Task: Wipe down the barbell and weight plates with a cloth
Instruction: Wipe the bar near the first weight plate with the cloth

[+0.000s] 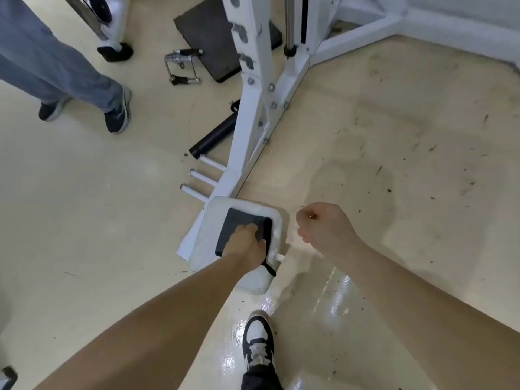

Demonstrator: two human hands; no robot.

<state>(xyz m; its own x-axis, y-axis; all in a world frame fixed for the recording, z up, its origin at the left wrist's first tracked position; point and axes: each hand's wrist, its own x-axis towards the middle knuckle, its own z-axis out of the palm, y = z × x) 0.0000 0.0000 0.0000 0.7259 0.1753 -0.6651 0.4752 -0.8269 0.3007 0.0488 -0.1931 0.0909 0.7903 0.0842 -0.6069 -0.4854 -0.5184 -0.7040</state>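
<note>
Apparently early: your left hand (247,242) grips the cloth (239,220) on a pad (218,208), your right hand (326,229) is curled and empty; no barbell is clearly seen.

Dark cloth (237,222) — folded square, lying flat atop white pad (218,206).

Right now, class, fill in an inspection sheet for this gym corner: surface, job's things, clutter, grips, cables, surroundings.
Surface: cream floor, scuffed, with dark specks and a glossy patch in the foreground.
Job's things: dark cloth lies on a white pad; black bar on the floor beside the frame; no weight plates seen.
Clutter: metal handle attachment; dark mat.
Grips: left hand holds the cloth on the pad; right hand is fisted, apart from the pad, nothing seen in it.
Cables: nothing seen.
Surroundings: white machine frame; another person's legs.
</note>
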